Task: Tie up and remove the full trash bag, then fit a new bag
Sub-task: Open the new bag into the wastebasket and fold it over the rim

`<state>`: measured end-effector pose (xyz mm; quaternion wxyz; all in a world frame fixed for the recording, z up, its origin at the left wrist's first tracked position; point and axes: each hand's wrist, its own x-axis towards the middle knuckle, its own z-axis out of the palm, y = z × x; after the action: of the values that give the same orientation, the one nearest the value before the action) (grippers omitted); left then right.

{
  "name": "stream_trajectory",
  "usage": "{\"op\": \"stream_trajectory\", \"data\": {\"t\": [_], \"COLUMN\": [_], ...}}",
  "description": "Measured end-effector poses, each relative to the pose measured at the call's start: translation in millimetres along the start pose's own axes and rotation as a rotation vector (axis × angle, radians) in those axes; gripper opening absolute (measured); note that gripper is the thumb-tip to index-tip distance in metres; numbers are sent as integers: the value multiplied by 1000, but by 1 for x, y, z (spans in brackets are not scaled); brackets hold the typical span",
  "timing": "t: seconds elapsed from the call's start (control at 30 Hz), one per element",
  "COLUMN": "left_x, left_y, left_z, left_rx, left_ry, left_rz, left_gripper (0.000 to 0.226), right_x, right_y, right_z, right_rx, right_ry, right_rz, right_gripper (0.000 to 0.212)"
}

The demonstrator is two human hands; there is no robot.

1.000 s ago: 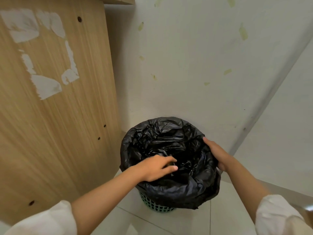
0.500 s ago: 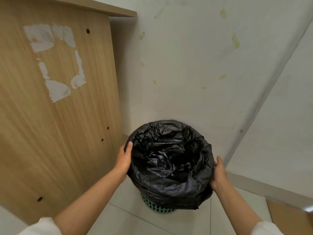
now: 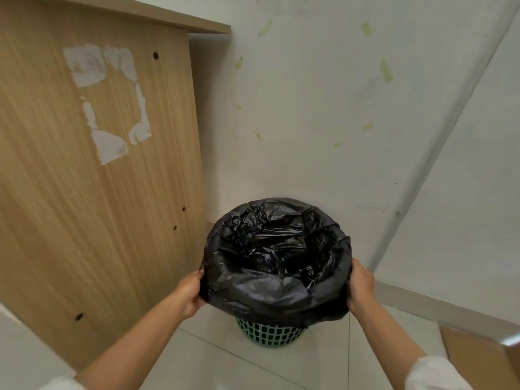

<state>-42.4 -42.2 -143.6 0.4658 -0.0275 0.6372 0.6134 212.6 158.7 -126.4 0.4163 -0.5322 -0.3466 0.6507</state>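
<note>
One black bag [image 3: 277, 266] lines one green bin [image 3: 270, 333] between two hands; left hand [image 3: 189, 291] and right hand [image 3: 360, 285] each grip its folded-over edge; no readable writing.

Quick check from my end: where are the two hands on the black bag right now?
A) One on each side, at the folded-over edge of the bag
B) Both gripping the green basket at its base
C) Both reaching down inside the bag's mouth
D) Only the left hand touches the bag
A: the left hand and the right hand hold opposite sides of the black bag at its folded-over skirt, above the green basket.
</note>
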Motion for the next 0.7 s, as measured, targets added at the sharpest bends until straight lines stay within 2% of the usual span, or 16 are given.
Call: {"op": "stream_trajectory", "data": {"t": [0.17,0.23,0.3,0.33,0.4,0.47,0.5,0.57,0.63,0.7], "left_x": [21,15,4,1,-2,-3,-1,0,-8,-17], "left_y": [9,20,39,50,68,73,69,55,39,28], "left_z": [1,12,21,25,33,40,42,42,39,36], "left_rx": [136,226,332,429,633,708,695,546,303,172], "left_ry": [306,415,488,464,285,91,56,85,45,3], "left_rz": [181,309,458,527,521,395,385,463,508,550], "left_gripper": [36,40,51,59,73,69,59,49,47,48], "right_x": [3,1,0,-1,-2,-9,-11,-17,-23,-25], "right_y": [-3,-13,-24,-29,-33,-34,-31,-24,-18,-16], "right_z": [1,4,9,12,17,19,17,11,4,-1], "right_rx": [45,-98,-305,-434,-613,-698,-706,-673,-646,-647], "right_ry": [-41,3,-54,-91,-138,-115,-98,-91,-116,-136], "right_rz": [-50,-163,-288,-316,-296,-306,-333,-430,-561,-675], "right_gripper": [39,53,60,64,62,57,57,59,62,64]}}
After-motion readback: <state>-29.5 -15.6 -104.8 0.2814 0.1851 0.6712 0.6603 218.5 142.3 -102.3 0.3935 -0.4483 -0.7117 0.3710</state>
